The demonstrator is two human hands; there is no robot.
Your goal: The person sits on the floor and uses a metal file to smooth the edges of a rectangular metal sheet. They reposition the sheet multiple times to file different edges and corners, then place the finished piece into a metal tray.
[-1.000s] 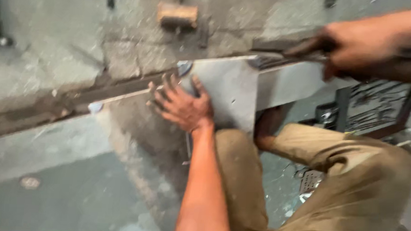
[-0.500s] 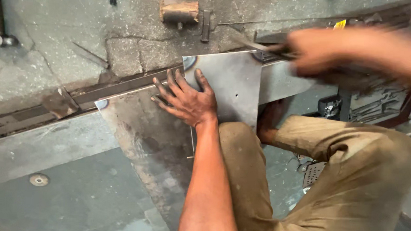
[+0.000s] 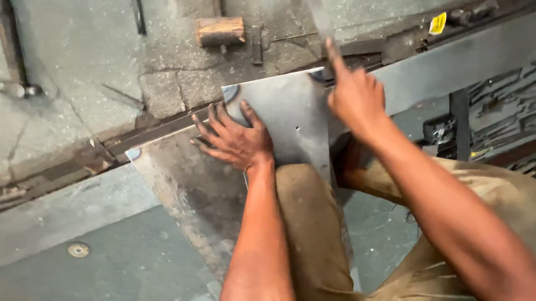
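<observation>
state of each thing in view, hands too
left hand: flat, fingers spread, pressing on the sheet
right hand: raised above the sheet, fingers closed, what it grips is blurred
metal sheet: lying flat across the rail
mallet: lying on the floor, untouched

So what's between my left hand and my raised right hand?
Only the bare grey metal sheet: the head view shows left hand flat on it, right hand above its edge.
</observation>
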